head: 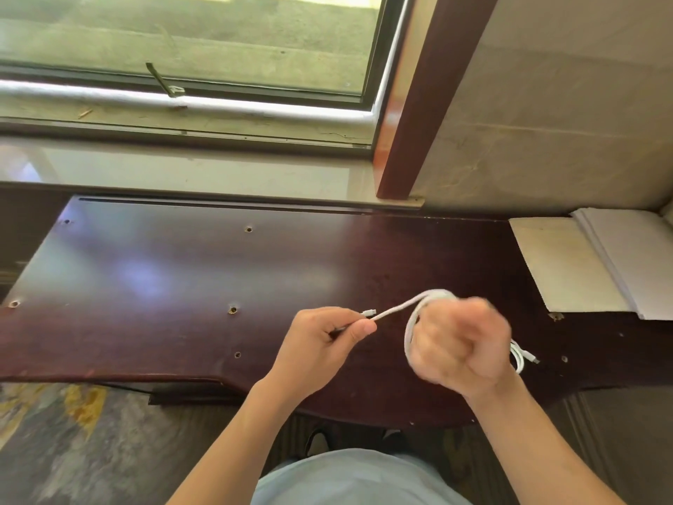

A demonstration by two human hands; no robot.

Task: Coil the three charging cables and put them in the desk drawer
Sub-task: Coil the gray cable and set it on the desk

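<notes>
One white cable point(397, 308) loops my fisted right hand point(459, 346); my left hand point(327, 340) pinches its end, and slack could spill the coil.

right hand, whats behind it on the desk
Behind the right hand, part of a coiled white charging cable lies on the desk, one connector poking out. The hand covers the rest of it. Whether another cable lies there too is hidden.
</notes>
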